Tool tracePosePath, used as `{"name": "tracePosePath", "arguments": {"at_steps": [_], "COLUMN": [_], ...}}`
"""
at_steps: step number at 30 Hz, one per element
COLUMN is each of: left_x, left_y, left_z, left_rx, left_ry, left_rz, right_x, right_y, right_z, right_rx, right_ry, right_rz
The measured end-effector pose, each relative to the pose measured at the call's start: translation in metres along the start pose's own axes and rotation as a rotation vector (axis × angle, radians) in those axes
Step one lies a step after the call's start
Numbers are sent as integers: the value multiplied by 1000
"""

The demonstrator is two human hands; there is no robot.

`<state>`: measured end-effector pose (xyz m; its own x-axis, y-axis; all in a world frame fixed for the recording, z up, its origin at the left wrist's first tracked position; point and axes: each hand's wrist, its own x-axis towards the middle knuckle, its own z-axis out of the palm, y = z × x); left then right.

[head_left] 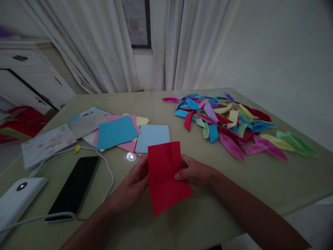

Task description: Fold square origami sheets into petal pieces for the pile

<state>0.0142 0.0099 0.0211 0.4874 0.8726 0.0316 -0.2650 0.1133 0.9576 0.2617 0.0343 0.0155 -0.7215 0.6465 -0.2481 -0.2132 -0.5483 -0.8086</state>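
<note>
Held up above the table between both hands is a sheet of red paper [166,173], its right part turned over along an upright fold. My left hand [136,178] grips its left edge, with the fingers partly hidden behind the sheet. On the other side, my right hand [195,170] pinches the right edge, thumb on the front face and fingers behind. Just beyond the red paper lies a light blue square sheet [153,137]. A darker blue sheet [117,132] rests on pink and yellow paper to its left.
Many folded paper pieces [213,118] in mixed colours are heaped at the back right. On the left lie a black phone [75,187], a white device [20,194], a white cable [110,170] and a printed booklet [48,144]. A clear round disc [130,157] sits near the sheets.
</note>
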Motion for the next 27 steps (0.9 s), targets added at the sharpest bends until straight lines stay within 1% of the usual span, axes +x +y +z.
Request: {"name": "tracePosePath", "arguments": {"at_steps": [2, 4, 6, 7, 9, 11, 12, 14, 16, 17, 19, 21, 24, 27], "left_x": [-1, -1, -2, -2, -2, 1, 3, 6, 9, 9, 9, 8, 7, 7], "left_y": [-2, -3, -4, -5, -6, -7, -8, -9, -10, -10, -11, -13, -14, -13], "left_z": [1, 0, -3, -5, -10, -17, -20, -25, -28, -29, -29, -28, -27, -28], "left_rx": [4, 22, 50, 72, 167, 347, 449, 554, 593, 607, 633, 631, 613, 600], "left_ry": [21, 79, 113, 111, 81, 51, 44, 85, 161, 202, 275, 298, 257, 240], "left_rz": [26, 46, 36, 32, 72, 184, 244, 299, 314, 317, 310, 282, 222, 232], "right_x": [1, 1, 0, 0, -1, 1, 2, 7, 13, 15, 18, 18, 16, 13], "right_y": [-1, -2, -4, -5, -8, -10, -10, -11, -11, -11, -11, -12, -13, -14], "right_z": [-1, -1, -1, 0, 0, -1, -3, -8, -15, -17, -20, -18, -13, -9], "right_rx": [29, 27, -14, -42, -100, -138, -147, -158, -153, -139, -85, -33, 2, -5], "right_ry": [17, 24, 37, 40, 23, 38, 83, 260, 468, 544, 626, 632, 591, 562], "right_rz": [5, 26, 33, 32, 28, -10, -44, -140, -238, -281, -337, -346, -313, -283]}}
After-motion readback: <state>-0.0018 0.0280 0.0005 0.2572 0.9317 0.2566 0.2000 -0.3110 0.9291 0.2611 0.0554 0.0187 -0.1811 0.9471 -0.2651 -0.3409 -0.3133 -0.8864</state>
